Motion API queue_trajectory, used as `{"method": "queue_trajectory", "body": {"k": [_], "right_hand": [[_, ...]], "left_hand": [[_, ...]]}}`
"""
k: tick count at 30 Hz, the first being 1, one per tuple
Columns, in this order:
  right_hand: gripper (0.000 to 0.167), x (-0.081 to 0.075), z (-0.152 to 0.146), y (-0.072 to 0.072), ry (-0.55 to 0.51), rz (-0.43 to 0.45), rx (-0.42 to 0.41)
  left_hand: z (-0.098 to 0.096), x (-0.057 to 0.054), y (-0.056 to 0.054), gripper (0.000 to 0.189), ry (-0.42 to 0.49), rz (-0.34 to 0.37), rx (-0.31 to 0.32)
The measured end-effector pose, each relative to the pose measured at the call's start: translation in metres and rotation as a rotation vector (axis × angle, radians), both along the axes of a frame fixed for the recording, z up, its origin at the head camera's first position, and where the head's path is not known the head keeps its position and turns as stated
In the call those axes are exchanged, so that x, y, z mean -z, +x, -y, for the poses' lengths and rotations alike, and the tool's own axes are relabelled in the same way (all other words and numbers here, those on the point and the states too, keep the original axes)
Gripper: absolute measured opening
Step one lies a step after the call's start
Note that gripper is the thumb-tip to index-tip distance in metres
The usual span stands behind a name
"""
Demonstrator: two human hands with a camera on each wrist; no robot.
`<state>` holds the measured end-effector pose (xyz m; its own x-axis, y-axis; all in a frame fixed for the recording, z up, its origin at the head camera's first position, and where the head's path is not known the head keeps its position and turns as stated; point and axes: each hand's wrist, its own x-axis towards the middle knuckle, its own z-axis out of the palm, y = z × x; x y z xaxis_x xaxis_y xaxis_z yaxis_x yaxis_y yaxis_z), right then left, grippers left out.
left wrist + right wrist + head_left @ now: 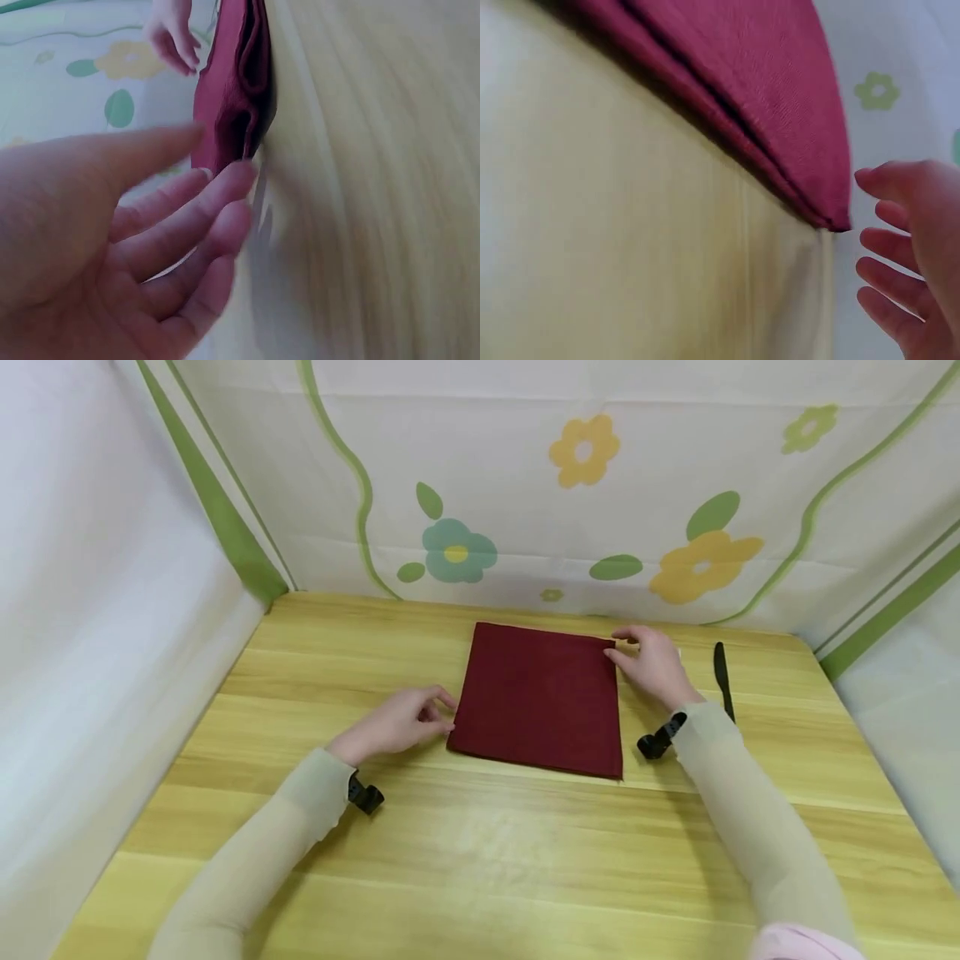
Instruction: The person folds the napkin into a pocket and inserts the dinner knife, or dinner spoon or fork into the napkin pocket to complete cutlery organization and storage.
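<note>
A dark red folded cloth napkin (538, 702) lies flat on the wooden table, its stacked folds (251, 67) showing edge-on in the left wrist view. Beside its left edge is my left hand (405, 720), fingers loosely bent and the fingertips (238, 176) right by the fold. At the far right corner, my right hand (654, 667) has thumb and fingers spread apart. The right wrist view shows that hand's thumb tip (866, 178) a small gap away from the cloth corner, with nothing pinched.
A black knife (722, 677) lies right of my right hand, partly covered by the sleeve. Something small and white (679, 653) peeks out behind that hand. A white curtain with printed flowers (525, 502) hangs along the table's back edge.
</note>
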<state>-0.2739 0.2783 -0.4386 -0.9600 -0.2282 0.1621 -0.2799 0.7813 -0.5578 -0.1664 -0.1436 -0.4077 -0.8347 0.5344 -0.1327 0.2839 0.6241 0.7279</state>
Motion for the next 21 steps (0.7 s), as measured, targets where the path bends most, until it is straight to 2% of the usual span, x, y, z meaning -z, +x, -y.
{"method": "queue_trajectory", "body": {"k": [5,8,11,16,21], "right_hand": [[0.040,-0.010,-0.004,0.030,-0.061,-0.021,-0.074],[0.040,-0.015,-0.003,0.051,-0.057,-0.014,-0.125],[0.043,-0.018,0.000,0.075,-0.062,0.015,-0.164],[0.043,-0.018,0.006,0.115,-0.082,0.062,-0.257],[0.030,-0.010,0.009,0.140,-0.091,0.085,-0.341]], "left_hand": [[0.001,-0.002,0.002,0.036,-0.024,-0.146,0.057],[-0.001,-0.003,0.005,0.044,-0.061,-0.203,0.109],[-0.002,-0.002,0.009,0.045,-0.074,-0.213,0.155],[-0.001,0.004,0.010,0.037,-0.071,-0.170,0.178],[0.000,0.009,0.003,0.027,-0.038,-0.178,0.199]]}}
